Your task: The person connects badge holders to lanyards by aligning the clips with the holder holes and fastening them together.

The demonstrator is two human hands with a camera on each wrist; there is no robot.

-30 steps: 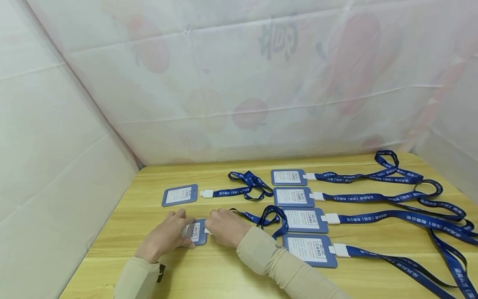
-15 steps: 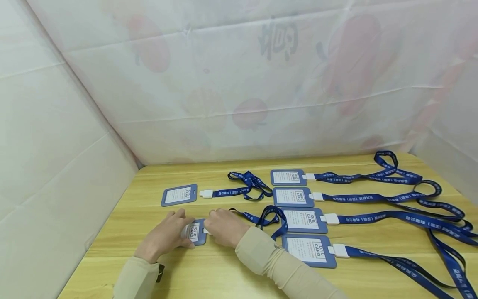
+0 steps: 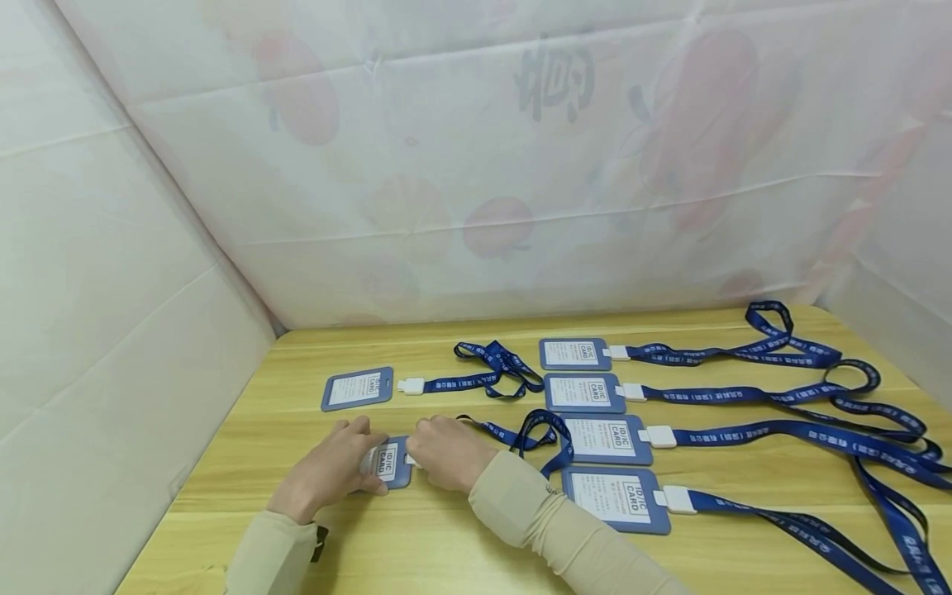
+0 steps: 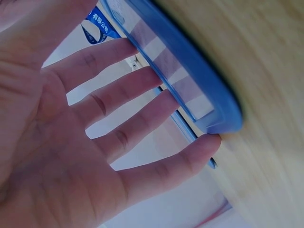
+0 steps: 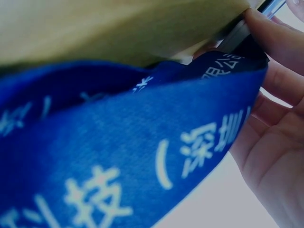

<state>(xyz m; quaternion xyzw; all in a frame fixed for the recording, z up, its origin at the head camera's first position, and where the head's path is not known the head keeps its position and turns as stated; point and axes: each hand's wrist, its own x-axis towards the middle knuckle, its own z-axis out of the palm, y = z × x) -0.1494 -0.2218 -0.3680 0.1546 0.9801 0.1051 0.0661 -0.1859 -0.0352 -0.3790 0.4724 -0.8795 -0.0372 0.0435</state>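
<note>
My left hand grips a blue badge holder by its edges, thumb on the near side and fingers on the far side. In the left wrist view, the fingertips touch the long rim of that badge holder, which is lifted slightly or tilted; I cannot tell which. My right hand pinches the white clip of a blue lanyard at the holder's slotted end. Whether the clip is through the slot is hidden by the fingers. The lanyard strap fills much of the right wrist view, running out from under the right hand.
Behind the hands lies another badge holder, with a separate lanyard whose white clip points at it. On the right, several badge holders lie in a column with lanyards attached. White cloth walls enclose the wooden table.
</note>
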